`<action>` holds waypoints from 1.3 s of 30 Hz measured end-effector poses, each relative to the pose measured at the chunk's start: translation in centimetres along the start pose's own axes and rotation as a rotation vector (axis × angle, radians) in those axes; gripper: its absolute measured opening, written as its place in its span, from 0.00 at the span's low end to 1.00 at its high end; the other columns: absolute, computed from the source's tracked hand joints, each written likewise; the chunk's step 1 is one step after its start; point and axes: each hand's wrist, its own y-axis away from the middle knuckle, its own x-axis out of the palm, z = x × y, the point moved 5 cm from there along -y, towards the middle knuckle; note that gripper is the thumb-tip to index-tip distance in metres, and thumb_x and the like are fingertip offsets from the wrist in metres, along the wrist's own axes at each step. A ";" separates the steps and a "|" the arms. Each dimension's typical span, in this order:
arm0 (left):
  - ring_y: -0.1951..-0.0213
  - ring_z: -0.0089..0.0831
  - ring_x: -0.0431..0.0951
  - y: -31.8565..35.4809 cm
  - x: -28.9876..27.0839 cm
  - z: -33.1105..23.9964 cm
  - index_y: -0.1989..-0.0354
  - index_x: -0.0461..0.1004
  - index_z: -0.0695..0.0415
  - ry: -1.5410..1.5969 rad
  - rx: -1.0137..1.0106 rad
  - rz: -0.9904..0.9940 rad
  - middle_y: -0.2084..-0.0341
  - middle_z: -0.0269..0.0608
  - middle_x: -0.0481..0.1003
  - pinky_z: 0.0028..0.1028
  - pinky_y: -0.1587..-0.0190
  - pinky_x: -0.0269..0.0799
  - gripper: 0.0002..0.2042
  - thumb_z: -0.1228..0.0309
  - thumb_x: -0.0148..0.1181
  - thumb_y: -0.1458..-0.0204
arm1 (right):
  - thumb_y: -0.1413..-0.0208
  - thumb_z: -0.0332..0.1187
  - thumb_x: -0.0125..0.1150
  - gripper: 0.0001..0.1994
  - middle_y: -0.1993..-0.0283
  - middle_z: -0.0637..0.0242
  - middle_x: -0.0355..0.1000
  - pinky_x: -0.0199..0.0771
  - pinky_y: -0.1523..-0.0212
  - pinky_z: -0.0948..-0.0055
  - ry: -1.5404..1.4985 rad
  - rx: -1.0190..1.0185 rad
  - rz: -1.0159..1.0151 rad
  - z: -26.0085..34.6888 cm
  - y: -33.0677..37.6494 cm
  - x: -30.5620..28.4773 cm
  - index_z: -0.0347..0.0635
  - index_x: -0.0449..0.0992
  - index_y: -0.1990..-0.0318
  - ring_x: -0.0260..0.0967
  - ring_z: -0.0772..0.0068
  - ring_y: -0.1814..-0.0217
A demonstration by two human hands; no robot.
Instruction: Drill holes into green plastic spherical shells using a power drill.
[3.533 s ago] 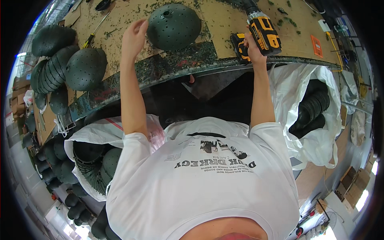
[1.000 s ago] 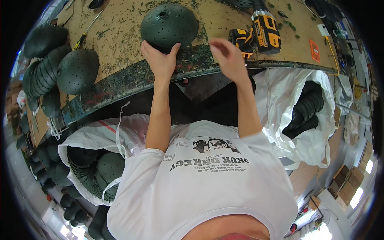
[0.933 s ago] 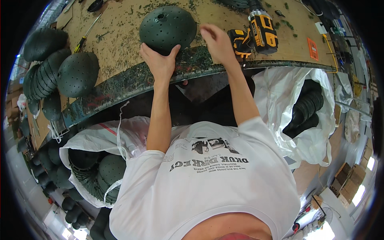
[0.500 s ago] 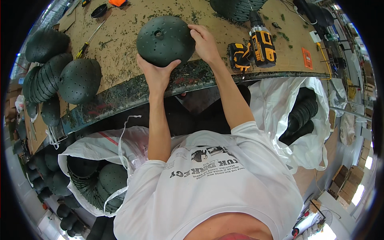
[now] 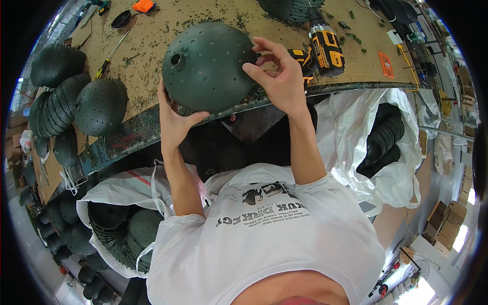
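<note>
A dark green plastic dome, pierced with many small holes and one larger round hole, is held over the front edge of the workbench. My left hand cups its lower left side, thumb along the lower rim. At its right edge is my right hand, fingers bent, with thumb and fingertips against the shell. Beyond that hand stands a yellow-and-black cordless drill. Part of another yellow-and-black piece shows behind my right fingers. The inside of the dome is turned away from view.
Green shavings litter the workbench. Nested domes and a screwdriver lie at left; another stack sits at the back. An orange card lies at right. White sacks of domes flank me below the bench.
The dome has come closer and tilted, its larger hole shifting left. My left hand has moved left and down around it; my right hand has moved right, its fingers now more bent.
</note>
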 end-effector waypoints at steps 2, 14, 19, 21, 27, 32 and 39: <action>0.37 0.39 0.66 0.6 0.2 0.1 0.29 0.45 0.62 0.210 -0.014 0.028 0.38 0.48 0.61 0.40 0.35 0.62 0.64 0.68 0.86 0.76 | 0.50 0.28 0.72 0.26 0.55 0.68 0.70 0.77 0.62 0.78 -0.088 0.014 0.015 -0.1 0.4 -0.5 0.36 0.73 0.43 0.68 0.81 0.61; 0.35 0.40 0.63 2.4 0.2 -0.6 0.27 0.42 0.59 0.269 -0.010 0.103 0.35 0.46 0.58 0.40 0.33 0.60 0.67 0.68 0.87 0.79 | 0.52 0.27 0.74 0.31 0.68 0.76 0.61 0.76 0.74 0.84 -0.344 0.178 0.165 1.2 1.6 -1.7 0.36 0.70 0.39 0.64 0.89 0.72; 0.34 0.41 0.62 3.5 -0.4 -1.5 0.27 0.40 0.58 0.317 -0.048 0.187 0.34 0.46 0.57 0.41 0.34 0.61 0.69 0.70 0.87 0.80 | 0.57 0.27 0.77 0.41 0.75 0.79 0.58 0.72 0.74 0.84 -0.316 0.232 0.417 2.9 2.4 -2.3 0.41 0.63 0.33 0.61 0.89 0.75; 0.34 0.40 0.62 3.9 -0.4 -1.6 0.27 0.40 0.58 0.335 -0.061 0.203 0.34 0.46 0.57 0.41 0.34 0.61 0.69 0.71 0.87 0.81 | 0.61 0.30 0.81 0.48 0.78 0.79 0.55 0.67 0.72 0.83 -0.063 0.106 0.453 3.3 2.5 -2.8 0.46 0.59 0.29 0.57 0.87 0.77; 0.33 0.41 0.61 4.6 -0.2 -1.2 0.26 0.40 0.57 0.305 -0.100 0.220 0.33 0.47 0.56 0.42 0.34 0.61 0.70 0.75 0.86 0.82 | 0.70 0.36 0.85 0.59 0.64 0.70 0.64 0.69 0.63 0.76 0.142 0.100 0.436 4.2 3.4 -3.5 0.54 0.52 0.26 0.62 0.77 0.67; 0.34 0.39 0.62 4.7 0.9 -0.9 0.26 0.40 0.56 0.293 -0.103 0.319 0.33 0.47 0.56 0.40 0.33 0.61 0.70 0.75 0.86 0.82 | 0.74 0.38 0.86 0.64 0.41 0.63 0.62 0.69 0.47 0.68 0.235 -0.073 0.528 5.5 3.6 -3.8 0.48 0.48 0.25 0.65 0.66 0.47; 0.28 0.42 0.54 4.9 0.6 -2.7 0.26 0.40 0.56 0.271 -0.005 0.350 0.27 0.49 0.46 0.42 0.30 0.54 0.69 0.71 0.86 0.80 | 0.77 0.36 0.85 0.64 0.29 0.52 0.54 0.67 0.40 0.58 0.413 -0.273 0.596 8.0 4.8 -3.9 0.49 0.49 0.26 0.56 0.42 0.31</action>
